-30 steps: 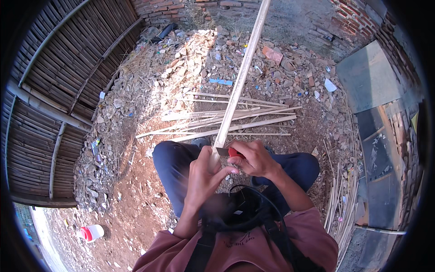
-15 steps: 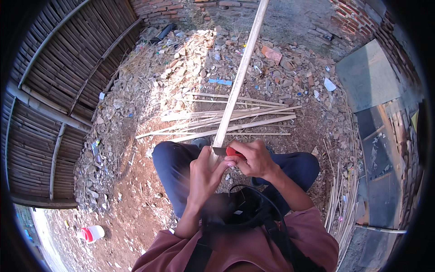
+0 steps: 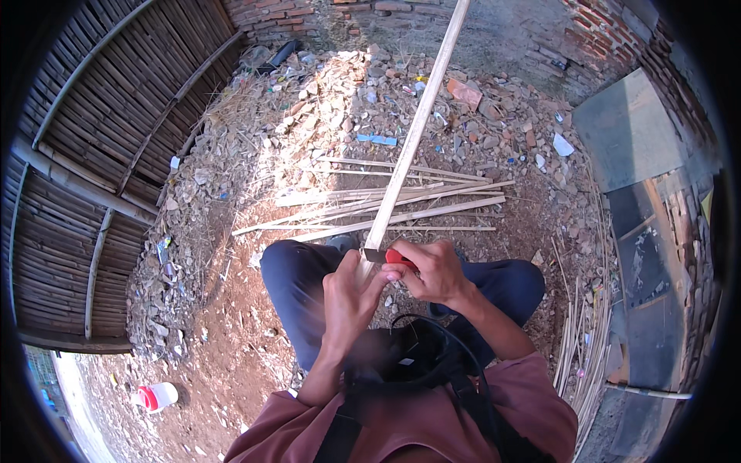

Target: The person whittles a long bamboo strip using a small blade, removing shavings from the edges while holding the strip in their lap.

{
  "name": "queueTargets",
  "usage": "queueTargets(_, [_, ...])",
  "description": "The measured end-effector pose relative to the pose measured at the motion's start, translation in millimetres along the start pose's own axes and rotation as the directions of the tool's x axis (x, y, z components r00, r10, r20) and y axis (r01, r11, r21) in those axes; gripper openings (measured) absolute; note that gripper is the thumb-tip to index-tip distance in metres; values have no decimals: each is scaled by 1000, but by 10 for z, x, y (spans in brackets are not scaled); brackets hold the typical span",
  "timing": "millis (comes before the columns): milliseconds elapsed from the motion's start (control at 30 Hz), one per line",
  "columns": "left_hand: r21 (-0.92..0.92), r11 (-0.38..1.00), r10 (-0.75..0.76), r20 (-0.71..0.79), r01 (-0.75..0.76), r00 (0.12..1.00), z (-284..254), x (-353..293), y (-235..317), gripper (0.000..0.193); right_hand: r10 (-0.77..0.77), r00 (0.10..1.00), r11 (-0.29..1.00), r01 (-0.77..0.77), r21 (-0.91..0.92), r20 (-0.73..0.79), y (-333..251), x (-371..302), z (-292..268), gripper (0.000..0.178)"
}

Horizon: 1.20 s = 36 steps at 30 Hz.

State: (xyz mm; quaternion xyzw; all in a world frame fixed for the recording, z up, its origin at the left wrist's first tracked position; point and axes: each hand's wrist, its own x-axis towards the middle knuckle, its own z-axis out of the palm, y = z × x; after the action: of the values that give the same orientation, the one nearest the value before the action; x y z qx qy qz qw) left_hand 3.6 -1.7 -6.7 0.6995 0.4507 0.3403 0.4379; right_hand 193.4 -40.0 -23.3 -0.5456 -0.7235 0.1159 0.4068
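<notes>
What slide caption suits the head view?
Left grip holds a pale strip; right grip holds a red-handled knife across it.

Dirt ground (image 3: 231,328), pale strips (image 3: 440,211), rubble (image 3: 309,112), red-and-white container (image 3: 159,397)

Well left of the fingers (image 3: 417,251), a bamboo-slat fence (image 3: 81,166) stands; behind them and leftward, a red-and-white plastic container (image 3: 159,397) sits on brown soil (image 3: 224,339). Ahead of the fingers, stony rubble (image 3: 316,108) bearing a blue strip (image 3: 377,140) stretches to a brick wall (image 3: 274,18). Well to their right, a flat grey-green panel (image 3: 629,131) shows near stacked bricks (image 3: 686,255).
</notes>
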Motion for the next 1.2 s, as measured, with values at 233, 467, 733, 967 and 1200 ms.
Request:
queueTargets(233, [-15, 999, 37, -66, -38, 997, 87, 9, -42, 44, 57, 998, 998, -57, -22, -9, -15, 5, 8, 22])
queueTargets(467, [105, 993, 63, -28, -60, 998, 27, 21, 50, 43, 24, 997, 1000, -25, -6, -80, 31, -18, 69, 23])
queueTargets(733, [50, 996, 77, -123, -72, 989, 50, -76, 38, 40, 4, 993, 999, -11, -51, -121, -90, 67, -66, 24])
queueTargets(967, [175, 983, 50, -9, -48, 999, -54, -279, -75, 57, 153, 939, 977, -190, -93, -309, 313, 212, -478, 28])
queueTargets(1200, [167, 985, 46, 29, -50, 999, -105, -272, -65, 55, 289, 925, 953, -253, 167, -247, 330, 43, -458, 37])
